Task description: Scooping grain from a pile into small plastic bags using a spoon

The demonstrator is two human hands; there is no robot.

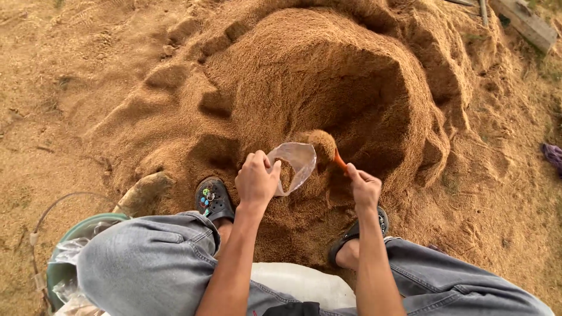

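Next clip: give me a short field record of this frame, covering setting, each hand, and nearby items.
setting: large sawdust pile, hollowed at the front
left hand: holds clear plastic bag open
right hand: grips orange-handled scoop, heaped with sawdust, at the bag's mouth
posture: seated, feet in black clogs
nearby: green tub at left

Your hands work in a tight pocket: the hollowed wall of the sawdust heap (328, 76) rises ahead and curves round the right side, closing off any reach forward. Your left hand (256, 180) holds the clear plastic bag (297, 164) just beside the loaded orange scoop (326, 147) in your right hand (364, 188), leaving only a narrow gap between them. Your knees and clogs (213, 199) hem the sides. A green tub (73, 246) blocks the lower left; open ground lies far left.
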